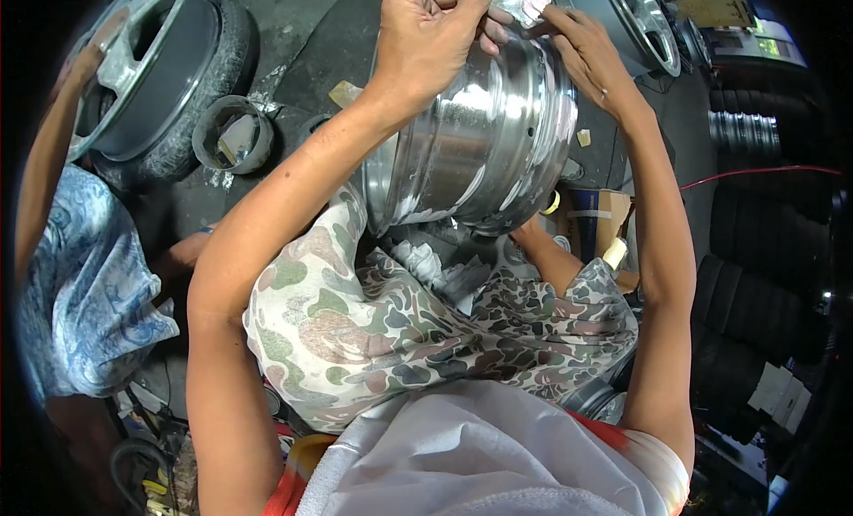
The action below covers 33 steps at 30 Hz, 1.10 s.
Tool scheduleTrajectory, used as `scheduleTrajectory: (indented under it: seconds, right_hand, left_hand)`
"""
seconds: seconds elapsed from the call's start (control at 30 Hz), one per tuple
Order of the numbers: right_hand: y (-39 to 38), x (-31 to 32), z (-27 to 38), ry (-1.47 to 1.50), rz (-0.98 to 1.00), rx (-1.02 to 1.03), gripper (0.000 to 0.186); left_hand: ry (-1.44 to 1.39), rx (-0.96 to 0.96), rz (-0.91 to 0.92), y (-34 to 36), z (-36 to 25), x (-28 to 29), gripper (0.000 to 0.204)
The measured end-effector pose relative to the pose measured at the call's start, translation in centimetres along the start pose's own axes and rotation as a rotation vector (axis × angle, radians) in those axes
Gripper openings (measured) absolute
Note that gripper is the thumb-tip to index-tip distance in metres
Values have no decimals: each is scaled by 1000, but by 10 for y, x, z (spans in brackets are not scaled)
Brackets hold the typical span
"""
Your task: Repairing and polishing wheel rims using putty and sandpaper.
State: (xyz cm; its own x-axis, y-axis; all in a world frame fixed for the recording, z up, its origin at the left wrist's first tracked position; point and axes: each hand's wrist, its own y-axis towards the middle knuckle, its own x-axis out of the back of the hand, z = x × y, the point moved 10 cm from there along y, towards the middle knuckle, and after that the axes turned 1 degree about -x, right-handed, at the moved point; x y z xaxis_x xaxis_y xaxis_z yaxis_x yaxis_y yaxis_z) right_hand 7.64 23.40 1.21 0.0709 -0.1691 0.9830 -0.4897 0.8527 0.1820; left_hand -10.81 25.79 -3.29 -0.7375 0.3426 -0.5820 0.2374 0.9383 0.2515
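A silver metal wheel rim (480, 143) lies on its side beyond my lap, its barrel streaked with pale paste. My left hand (435, 32) is above its upper left part, fingers curled, with what they hold hidden. My right hand (586, 54), at the rim's upper right, has its fingertips on a small thin sheet (524, 0) smeared with pale pinkish paste, and appears to grip it. Crumpled light rags (440, 272) lie below the rim, between my legs in camouflage cloth.
A co-worker's arm (44, 152) reaches to another wheel (124, 63) with a tyre at left, near a round container (231, 134). Another rim (631, 23) stands upper right. A cardboard box (595, 223), a red hose (755, 172) and stacked tyres (755, 303) are at right.
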Motion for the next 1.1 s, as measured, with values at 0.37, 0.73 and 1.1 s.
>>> scheduleTrajectory:
  seconds: [0.37, 0.73, 1.1]
  right_hand:
    - [-38, 25, 8, 428, -70, -363, 49]
    - [-53, 25, 51, 2, -92, -168, 57]
    - [-29, 18, 48, -147, -52, -18, 58]
  left_hand:
    - [2, -21, 12, 2, 1, -1, 13]
    - [7, -8, 10, 0, -2, 1, 12]
    - [7, 5, 19, 3, 0, -1, 13]
